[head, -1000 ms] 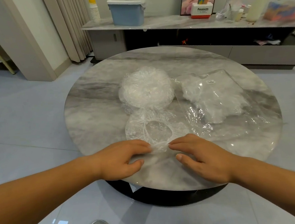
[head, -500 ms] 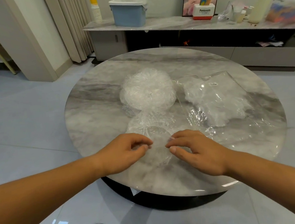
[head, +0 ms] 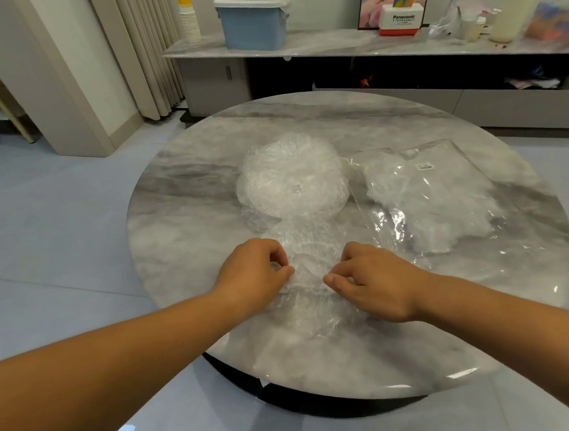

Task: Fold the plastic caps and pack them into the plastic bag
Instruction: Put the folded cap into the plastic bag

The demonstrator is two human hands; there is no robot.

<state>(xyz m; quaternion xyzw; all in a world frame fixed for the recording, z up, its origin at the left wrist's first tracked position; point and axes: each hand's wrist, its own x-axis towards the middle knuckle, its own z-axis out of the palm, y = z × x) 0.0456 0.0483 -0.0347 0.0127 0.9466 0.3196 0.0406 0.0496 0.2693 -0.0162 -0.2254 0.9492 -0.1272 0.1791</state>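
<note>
View: head camera, looking down on a round marbled surface [head: 191, 230].
Left hand [head: 250, 276]: fingers and thumb curled, pinching the left edge of the Plastic cap.
Right hand [head: 374, 276]: thumb and fingers curled, pinching the right edge of the same cap.
Plastic cap [head: 319, 312]: clear and crinkled. It lies on the near part of the surface between the two hands, with its middle gathered into ridges.
Pile of caps [head: 291, 177]: a rounded heap just beyond the held cap. Their edges appear to touch.
Plastic bag [head: 448, 221]: lies flat to the right of the pile. A white crumpled mass shows inside, probably caps already packed.
Done so far (judged): some caps seem bagged, and one fold has begun but is not yet flat.
Left to do (judged): finish this fold, slip the cap into the bag, then work through the pile.
Writing, legible: "Panasonic" on a white-and-red box [head: 400, 19] on the sideboard [head: 330, 44] behind.
Writing, illegible: a small white sticker [head: 425, 166] on the bag, its print too fine to read.
</note>
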